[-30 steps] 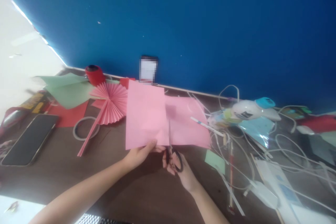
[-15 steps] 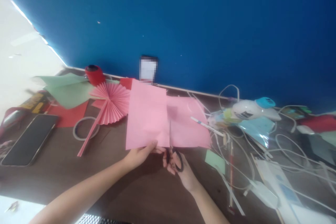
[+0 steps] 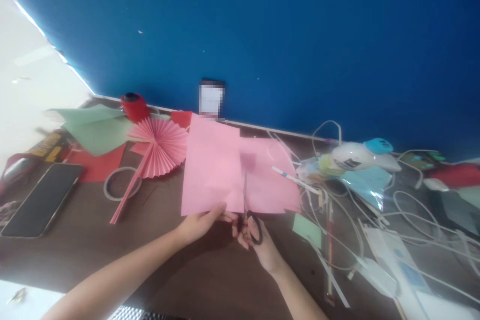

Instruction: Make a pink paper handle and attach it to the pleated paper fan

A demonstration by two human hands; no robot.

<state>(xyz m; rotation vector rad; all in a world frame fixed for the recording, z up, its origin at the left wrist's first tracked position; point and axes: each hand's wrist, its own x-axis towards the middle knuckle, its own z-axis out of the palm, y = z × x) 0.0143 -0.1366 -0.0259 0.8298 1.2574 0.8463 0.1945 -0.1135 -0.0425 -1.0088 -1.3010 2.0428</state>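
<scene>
My left hand pinches the lower edge of a pink paper sheet, thumb on top and fingers beneath. In my right hand is a pair of scissors with dark handles, fingers through the loops. The blades point away from me along the right edge of the held sheet; how wide they are apart is hard to make out. A second pink piece of paper lies to the right, partly under the first. Left of the sheets rests a pleated pink paper fan with a long paper handle.
A phone, a tape roll, green paper and a red object with a dark top lie left. To the right are a white bottle with a blue cap, tangled white cables and a pencil. A blue wall stands behind.
The held pink sheet has shifted slightly right and toward me, along with my left hand. My right hand and the scissors have barely moved.
</scene>
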